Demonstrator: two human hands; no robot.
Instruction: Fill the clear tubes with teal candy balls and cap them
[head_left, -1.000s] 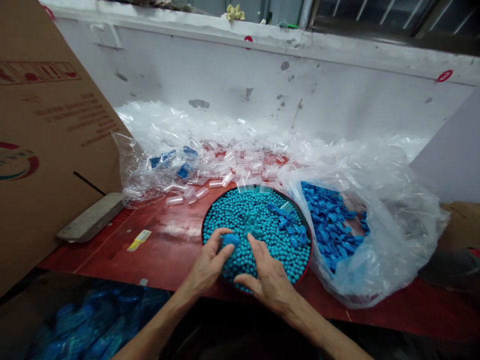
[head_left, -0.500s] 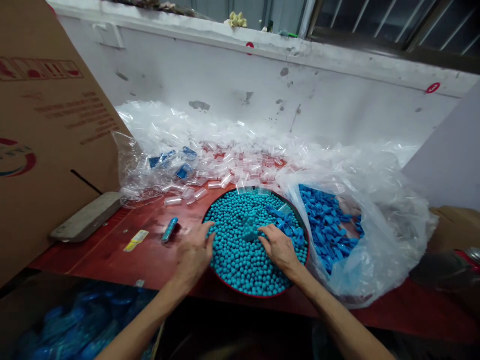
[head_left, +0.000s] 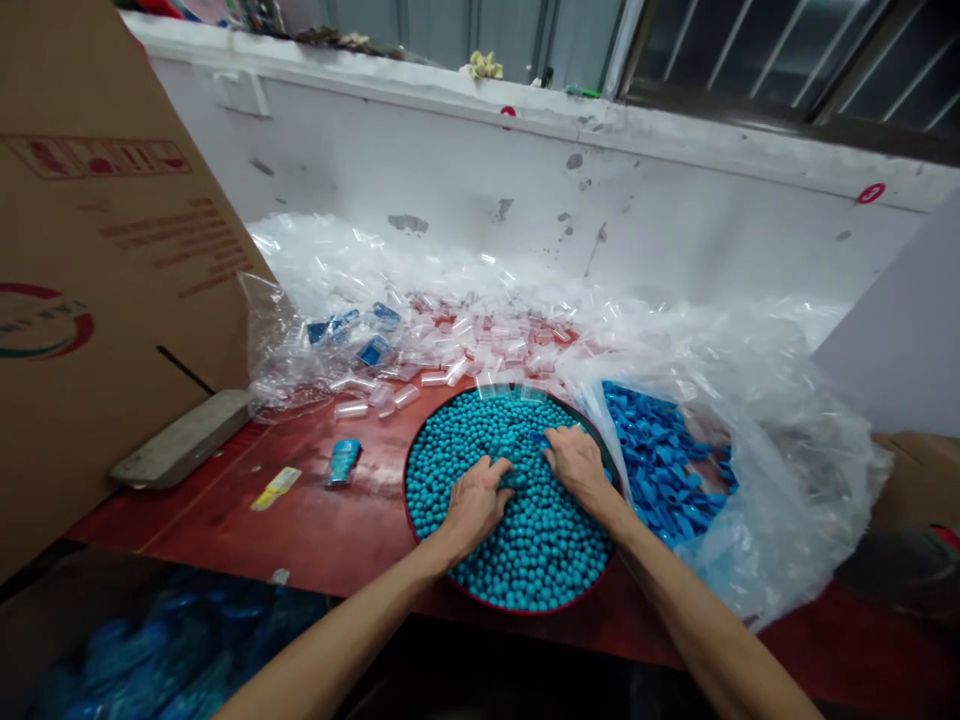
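Scuffed white wall [head_left: 450, 170] behind red desk [head_left: 300, 530]; tall brown cardboard box [head_left: 97, 250] at left. Round red-rimmed tray [head_left: 517, 608] on desk, full of small round teal beads [head_left: 532, 560]. Left hand [head_left: 476, 505] over beads, grip narrowly parted at teal clump [head_left: 511, 479]; cannot tell if held. Right hand [head_left: 579, 464], grip curled by small blue plastic piece [head_left: 538, 438], hold unclear. Blue plastic caps [head_left: 660, 460] in clear bag [head_left: 795, 480], right of tray.

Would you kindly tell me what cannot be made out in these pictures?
All in the head view:
Left hand: fingers hide any grip.
Right hand: fingers cover most of a blue piece.
Carton: cut off by the left edge.
Label: print too small.
Blue items below table: dark, blurred.
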